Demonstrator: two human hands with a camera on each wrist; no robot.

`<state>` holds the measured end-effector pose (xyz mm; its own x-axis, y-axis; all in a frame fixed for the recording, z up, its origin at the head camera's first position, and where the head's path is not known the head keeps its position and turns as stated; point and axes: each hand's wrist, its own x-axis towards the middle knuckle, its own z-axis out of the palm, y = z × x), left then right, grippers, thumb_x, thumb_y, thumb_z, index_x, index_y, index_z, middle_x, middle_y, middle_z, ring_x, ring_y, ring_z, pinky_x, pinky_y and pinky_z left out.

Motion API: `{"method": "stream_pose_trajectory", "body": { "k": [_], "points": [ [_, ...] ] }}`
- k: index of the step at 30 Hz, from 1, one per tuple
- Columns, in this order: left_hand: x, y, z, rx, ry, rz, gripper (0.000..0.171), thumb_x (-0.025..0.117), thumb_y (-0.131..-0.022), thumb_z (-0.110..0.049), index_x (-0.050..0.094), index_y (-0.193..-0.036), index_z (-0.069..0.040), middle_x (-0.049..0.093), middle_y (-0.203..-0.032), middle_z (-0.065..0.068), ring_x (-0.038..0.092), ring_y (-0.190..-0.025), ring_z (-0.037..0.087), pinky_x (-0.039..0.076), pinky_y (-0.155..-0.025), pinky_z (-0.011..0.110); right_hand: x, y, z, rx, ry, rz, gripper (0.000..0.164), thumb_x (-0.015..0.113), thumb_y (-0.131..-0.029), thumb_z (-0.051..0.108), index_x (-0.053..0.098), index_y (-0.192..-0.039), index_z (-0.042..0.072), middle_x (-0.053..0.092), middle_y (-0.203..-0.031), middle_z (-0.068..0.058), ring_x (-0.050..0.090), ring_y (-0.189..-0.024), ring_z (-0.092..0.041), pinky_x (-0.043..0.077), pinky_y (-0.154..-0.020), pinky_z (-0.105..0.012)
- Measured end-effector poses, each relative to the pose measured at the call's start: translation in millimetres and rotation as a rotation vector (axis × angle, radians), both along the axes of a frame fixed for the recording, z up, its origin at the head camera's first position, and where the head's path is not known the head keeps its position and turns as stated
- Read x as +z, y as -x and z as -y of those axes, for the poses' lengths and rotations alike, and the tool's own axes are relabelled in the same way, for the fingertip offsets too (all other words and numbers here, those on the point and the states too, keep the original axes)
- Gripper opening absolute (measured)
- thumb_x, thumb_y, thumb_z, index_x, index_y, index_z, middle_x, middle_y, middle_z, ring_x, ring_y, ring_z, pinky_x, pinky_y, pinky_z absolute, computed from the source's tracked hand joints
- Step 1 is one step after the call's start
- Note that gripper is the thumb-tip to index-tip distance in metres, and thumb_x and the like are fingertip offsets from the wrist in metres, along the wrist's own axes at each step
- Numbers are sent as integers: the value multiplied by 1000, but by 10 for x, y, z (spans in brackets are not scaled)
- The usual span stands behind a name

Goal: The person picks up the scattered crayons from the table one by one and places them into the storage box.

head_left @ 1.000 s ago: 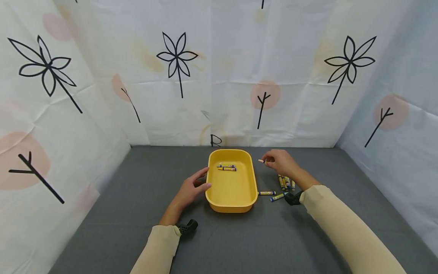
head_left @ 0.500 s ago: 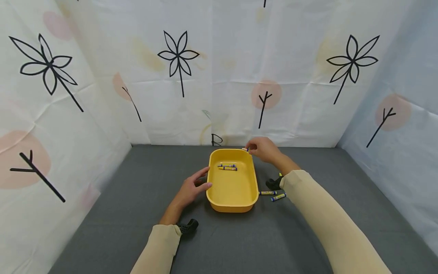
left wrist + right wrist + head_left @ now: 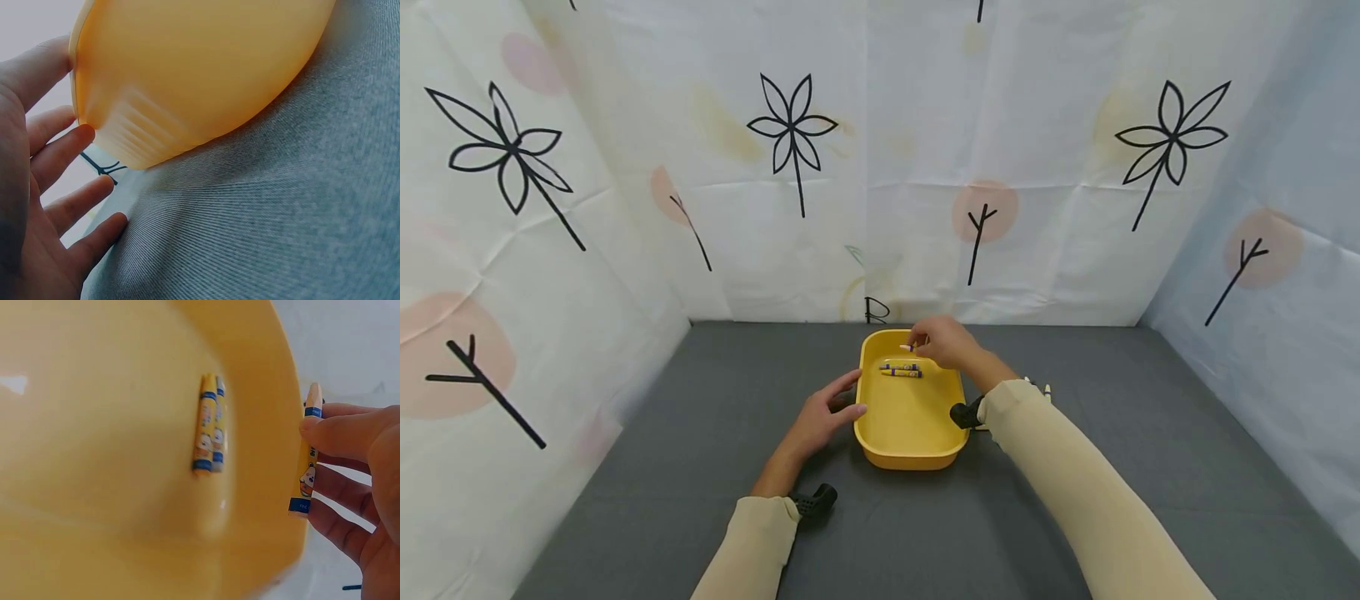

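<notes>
A yellow tray (image 3: pixel 910 429) with rounded corners lies on the grey tabletop. Two crayons (image 3: pixel 207 428), one yellow and one greyish, lie side by side on its floor near the far end. My right hand (image 3: pixel 949 343) is over that far end and pinches a pale peach crayon (image 3: pixel 305 465) between thumb and fingers, its tip pointing left in the head view. On the tray's left side, my left hand (image 3: pixel 815 425) touches the rim with its thumb and index finger; its other fingers (image 3: pixel 87 200) are spread beside the wall.
More crayons (image 3: pixel 1048 392) lie on the table right of the tray, mostly hidden behind the right sleeve (image 3: pixel 1060 475). A white cloth (image 3: pixel 910 150) printed with flowers and trees hangs behind the table and along both sides.
My right hand has carried the peach crayon leftward, from right of the tray past its far right corner to over its far end. The left hand and tray have stayed put.
</notes>
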<state>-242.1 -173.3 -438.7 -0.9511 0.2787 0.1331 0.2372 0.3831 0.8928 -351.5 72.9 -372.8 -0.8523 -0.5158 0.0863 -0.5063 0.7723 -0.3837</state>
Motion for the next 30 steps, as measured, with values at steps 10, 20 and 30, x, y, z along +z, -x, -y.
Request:
{"method": "stream_pose_trajectory", "body": {
  "k": [10,20,30],
  "points": [
    [-276,120,24,50,-34,-8,59,67,-93,-23,45,-148,-20,45,-146,9,51,-122,39,41,-98,58,-191,3,219,46,-78,47,13,72,-87,6,75,-99,11,64,-85,2,56,-78,-16,49,-76,-32],
    [-2,-5,-29,-10,6,-5,60,63,-95,-19,39,-149,-8,42,-146,22,49,-122,47,42,-98,57,-253,19,274,8,-101,90,17,71,-87,4,76,-102,10,67,-89,1,57,-80,-16,50,-77,-31],
    [-307,181,28,59,-8,-13,59,67,-93,-26,45,-147,-22,47,-145,9,53,-121,37,42,-98,56,-178,7,251,-13,-46,68,23,66,-91,4,72,-112,8,68,-104,-5,61,-96,-22,50,-86,-37]
  ]
}}
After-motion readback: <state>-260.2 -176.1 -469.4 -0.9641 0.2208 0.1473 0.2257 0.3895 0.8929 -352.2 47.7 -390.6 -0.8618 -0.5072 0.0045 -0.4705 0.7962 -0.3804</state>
